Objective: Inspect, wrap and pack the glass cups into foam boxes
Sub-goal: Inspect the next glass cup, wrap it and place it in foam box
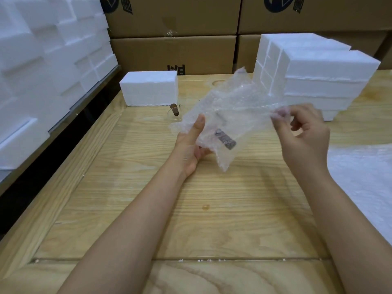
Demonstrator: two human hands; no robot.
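Glass cup (225,138), its dark handle showing, lies inside the bubble wrap (231,102) I hold above the surface (148,198), in front of the lone foam box (148,88). Fingers of my left hand (191,149) clamp the wrap round the cup; fingers of my right hand (305,134) pinch the wrap's edge.

Foam box (149,88) at back left of table (148,209), cup (175,112) just in front of it. Foam box stack (314,77) back right, cartons (174,52) behind both. Foam pile (42,71) off left side. Bubble wrap sheet (364,170) lying at right edge.
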